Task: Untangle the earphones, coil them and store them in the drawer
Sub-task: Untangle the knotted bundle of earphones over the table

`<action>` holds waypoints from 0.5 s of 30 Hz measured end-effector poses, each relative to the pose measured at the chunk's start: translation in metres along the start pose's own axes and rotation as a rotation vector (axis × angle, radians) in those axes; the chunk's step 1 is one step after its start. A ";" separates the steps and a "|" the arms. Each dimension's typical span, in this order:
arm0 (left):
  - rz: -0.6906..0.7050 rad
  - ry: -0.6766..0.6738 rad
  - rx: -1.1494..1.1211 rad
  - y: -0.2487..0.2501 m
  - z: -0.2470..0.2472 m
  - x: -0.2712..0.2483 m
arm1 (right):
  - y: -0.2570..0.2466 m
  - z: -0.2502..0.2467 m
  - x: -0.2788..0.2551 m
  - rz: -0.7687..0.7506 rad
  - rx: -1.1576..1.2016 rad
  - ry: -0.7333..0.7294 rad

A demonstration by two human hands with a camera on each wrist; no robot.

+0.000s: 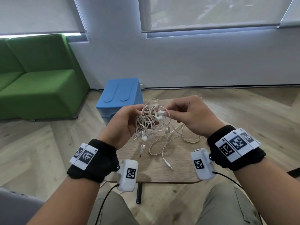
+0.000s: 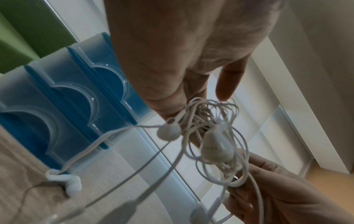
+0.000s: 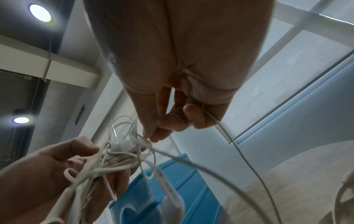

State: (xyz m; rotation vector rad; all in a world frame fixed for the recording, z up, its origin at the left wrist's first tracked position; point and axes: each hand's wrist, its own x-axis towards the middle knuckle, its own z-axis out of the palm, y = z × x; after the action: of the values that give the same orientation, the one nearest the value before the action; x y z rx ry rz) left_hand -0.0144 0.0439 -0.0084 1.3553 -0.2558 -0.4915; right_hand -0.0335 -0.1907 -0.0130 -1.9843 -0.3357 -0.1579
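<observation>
A knotted bundle of white earphones (image 1: 151,122) hangs in the air above a small wooden table (image 1: 162,168). My left hand (image 1: 125,120) grips the left side of the tangle (image 2: 208,136), fingers curled round the cords. My right hand (image 1: 186,114) pinches a small white part of the earphones (image 1: 161,113) at the tangle's top right, and a cord (image 3: 226,128) runs under its curled fingers. Loose loops and a jack plug (image 1: 169,166) trail down onto the table. The blue drawer unit (image 1: 121,96) stands behind the table; its drawer fronts (image 2: 63,97) look closed.
A green sofa (image 1: 35,78) fills the left side of the room. A white wall with blinded windows rises behind the drawer unit. Wood floor surrounds the table, and my knees (image 1: 227,207) sit below its near edge.
</observation>
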 end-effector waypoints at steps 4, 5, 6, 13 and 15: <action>0.018 0.000 -0.035 0.003 0.002 -0.001 | 0.001 -0.001 -0.001 0.006 0.104 0.010; 0.019 -0.002 -0.031 0.003 0.002 -0.001 | 0.002 0.000 -0.001 0.006 0.115 0.010; 0.021 -0.011 -0.025 0.002 0.002 -0.001 | 0.002 0.000 -0.001 0.005 0.124 0.009; 0.037 -0.033 -0.032 0.000 0.000 0.002 | 0.006 0.005 -0.004 0.037 0.315 0.053; 0.052 -0.052 0.011 0.000 0.000 0.002 | 0.006 0.007 -0.005 0.043 0.356 0.070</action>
State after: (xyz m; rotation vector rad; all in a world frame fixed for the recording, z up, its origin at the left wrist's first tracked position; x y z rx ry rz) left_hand -0.0127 0.0431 -0.0089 1.3448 -0.3356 -0.4830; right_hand -0.0362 -0.1880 -0.0224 -1.6290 -0.2565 -0.1297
